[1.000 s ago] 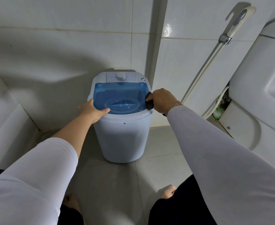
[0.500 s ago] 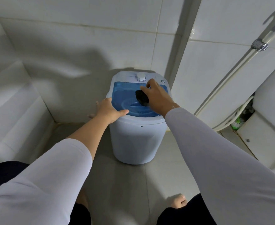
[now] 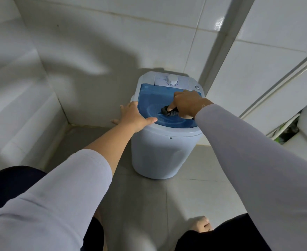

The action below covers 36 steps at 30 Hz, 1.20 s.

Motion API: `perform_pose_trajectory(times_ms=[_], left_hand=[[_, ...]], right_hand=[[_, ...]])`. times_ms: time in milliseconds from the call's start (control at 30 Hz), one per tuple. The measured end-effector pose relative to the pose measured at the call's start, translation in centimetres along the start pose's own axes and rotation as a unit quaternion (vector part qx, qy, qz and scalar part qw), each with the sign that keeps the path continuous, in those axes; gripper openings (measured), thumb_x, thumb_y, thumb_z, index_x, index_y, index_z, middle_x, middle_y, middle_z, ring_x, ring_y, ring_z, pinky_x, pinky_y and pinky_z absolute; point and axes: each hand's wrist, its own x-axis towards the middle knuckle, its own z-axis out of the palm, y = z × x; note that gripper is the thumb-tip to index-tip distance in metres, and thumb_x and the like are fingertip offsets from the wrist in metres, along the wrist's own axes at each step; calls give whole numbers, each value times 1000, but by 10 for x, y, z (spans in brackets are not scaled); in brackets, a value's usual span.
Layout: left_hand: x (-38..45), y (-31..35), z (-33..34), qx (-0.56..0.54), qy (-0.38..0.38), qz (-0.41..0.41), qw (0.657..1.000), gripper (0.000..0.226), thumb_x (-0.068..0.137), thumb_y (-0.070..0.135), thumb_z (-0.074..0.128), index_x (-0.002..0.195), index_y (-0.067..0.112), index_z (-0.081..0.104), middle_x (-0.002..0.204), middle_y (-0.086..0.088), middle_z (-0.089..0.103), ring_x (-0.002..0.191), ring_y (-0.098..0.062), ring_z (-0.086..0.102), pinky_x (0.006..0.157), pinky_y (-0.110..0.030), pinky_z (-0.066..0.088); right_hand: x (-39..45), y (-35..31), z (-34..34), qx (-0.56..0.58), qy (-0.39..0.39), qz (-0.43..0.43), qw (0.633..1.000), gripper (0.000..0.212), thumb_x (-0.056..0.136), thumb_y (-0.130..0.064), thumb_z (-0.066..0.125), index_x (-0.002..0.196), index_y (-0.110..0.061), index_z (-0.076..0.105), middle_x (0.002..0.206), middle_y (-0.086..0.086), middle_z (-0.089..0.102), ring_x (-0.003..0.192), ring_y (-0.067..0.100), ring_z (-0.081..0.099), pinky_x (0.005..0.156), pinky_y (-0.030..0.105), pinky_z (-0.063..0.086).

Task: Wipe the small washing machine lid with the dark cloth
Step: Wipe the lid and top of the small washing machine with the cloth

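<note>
Hands first: left hand (image 3: 133,115) lies flat against the left rim of the small washing machine (image 3: 165,142), fingers straight and spread down its side, thumb resting on the near-left edge of the lid, gripping nothing. Right hand (image 3: 187,104) is curled over the dark cloth (image 3: 169,111), bunching it and pressing it onto the lid near its middle, slightly toward the near-right; index finger points down into the cloth. Both arms wear pale long sleeves, the left one pushed up past the forearm. White tiled walls (image 3: 94,42) fill the background and meet in a corner behind and left of the machine. Grey tiled floor (image 3: 149,205) carries the machine, which stands upright near the back wall. Translucent blue lid (image 3: 149,98) is closed, covering most of the machine's top. Behind it, along the back edge, a white control panel with a round knob (image 3: 172,80). Metal hose (image 3: 275,84) runs diagonally down the right wall, well apart from the machine. Bare toes (image 3: 201,225) show on the floor at the bottom of the view. Small screw on the machine's front, just under the rim.
</note>
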Motion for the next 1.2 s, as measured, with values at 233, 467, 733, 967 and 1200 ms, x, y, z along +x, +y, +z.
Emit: perform_pose_trajectory(times_ms=[233, 467, 733, 967, 1200], left_hand=[[0, 2, 0, 22, -1, -1, 1000, 96, 71, 59, 72, 147, 22, 27, 153, -1, 30, 148, -24, 11, 110, -67, 15], [3, 0, 1, 34, -5, 8, 999, 98, 72, 61, 70, 149, 22, 23, 156, 3, 25, 149, -22, 6, 109, -67, 17], [4, 0, 2, 36, -1, 10, 999, 98, 71, 61, 70, 148, 22, 24, 156, 2, 26, 149, -23, 7, 109, -68, 15], [5, 0, 3, 41, 3, 7, 999, 98, 70, 62, 71, 147, 23, 25, 156, 3, 26, 149, -24, 5, 109, -69, 15], [7, -1, 4, 46, 6, 8, 999, 98, 68, 65, 70, 146, 23, 28, 155, 2, 29, 149, -26, 9, 108, -71, 16]], right_hand=[[12, -18, -20, -42, -20, -11, 999, 40, 89, -19, 57, 129, -20, 57, 124, 6, 52, 113, 28, 54, 86, 35, 40], [12, -15, -15, 83, -50, -26, 995, 41, 90, -13, 53, 124, -35, 54, 113, 3, 50, 105, 27, 53, 73, 31, 38], [22, -19, -23, 55, -92, 2, 994, 45, 92, -8, 50, 131, -30, 56, 129, 3, 56, 98, 24, 55, 76, 28, 41], [43, -30, -20, 27, -110, 67, 991, 37, 89, -19, 54, 125, -23, 60, 125, 1, 61, 113, 27, 56, 95, 39, 42], [44, -30, -12, 40, -107, 108, 988, 35, 89, -24, 57, 121, -14, 59, 123, 10, 62, 119, 31, 53, 100, 45, 38]])
